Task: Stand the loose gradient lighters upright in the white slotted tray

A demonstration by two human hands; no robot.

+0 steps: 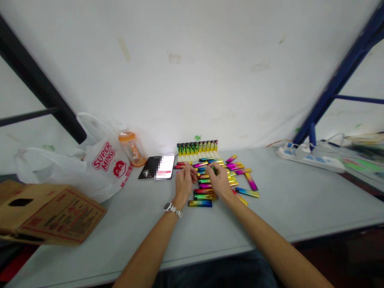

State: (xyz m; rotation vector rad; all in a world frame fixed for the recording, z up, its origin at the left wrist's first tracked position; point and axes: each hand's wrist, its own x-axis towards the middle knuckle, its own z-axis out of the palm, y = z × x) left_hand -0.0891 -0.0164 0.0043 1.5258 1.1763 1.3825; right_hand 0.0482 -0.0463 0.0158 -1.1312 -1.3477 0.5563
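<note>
Several rainbow-coloured metallic lighters (pixel 207 188) lie in a loose pile on the grey table (pixel 210 228). Behind them a white tray (pixel 198 155) holds a row of upright lighters. My left hand (pixel 185 181), with a watch on the wrist, rests at the pile's left side, fingers curled and pinched over the lighters. My right hand (pixel 219 180) is at the pile's middle, fingers closed round a small dark-green item, probably a lighter. The two hands nearly meet above the pile.
A phone (pixel 159 167) lies left of the pile, next to an orange bottle (pixel 132 149) and a white plastic bag (pixel 96 160). A cardboard box (pixel 51 214) sits at the near left. A power strip (pixel 309 158) is at the far right, beside blue shelf posts.
</note>
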